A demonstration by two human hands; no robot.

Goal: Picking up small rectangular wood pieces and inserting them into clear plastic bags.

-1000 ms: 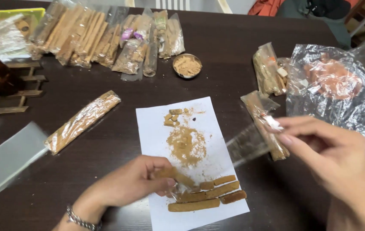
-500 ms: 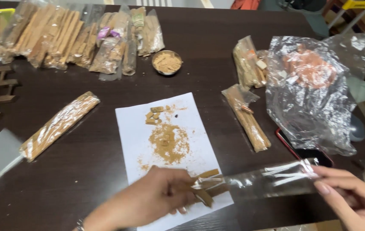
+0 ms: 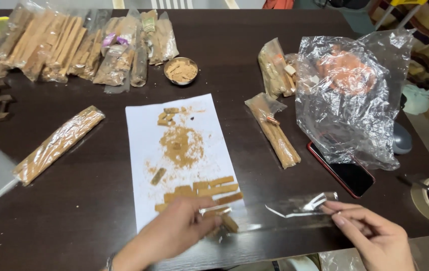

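- Lying almost level across the near edge of the dark wooden table [image 3: 99,221], the clear plastic sleeve [image 3: 280,213] ran with its long axis left to right, its open mouth toward the left and its crinkled tail toward the right.
- The right hand [image 3: 375,238] pinched that tail between thumb and fingertips, fingers pressed together on the film.
- The left hand [image 3: 174,236] was at the sleeve's mouth, fingers closed on a few brown sticks [image 3: 222,221] that sat at the opening; whether they were inside the film yet I could not tell.
- So the sleeve lay between the two hands, the sticks on the left hand's side and pointing roughly along the sleeve's length.
- Just above the left hand, loose cut sticks [image 3: 209,189] lay in a row on the white paper sheet [image 3: 141,120], with a heap of brown crumbs [image 3: 182,145] further up it.
- A filled stick packet [image 3: 275,133] lay right of the sheet, another packet [image 3: 59,143] well to its left.
- A dark phone [image 3: 350,175] and a crumpled clear bag [image 3: 350,95] sat beyond the right hand.
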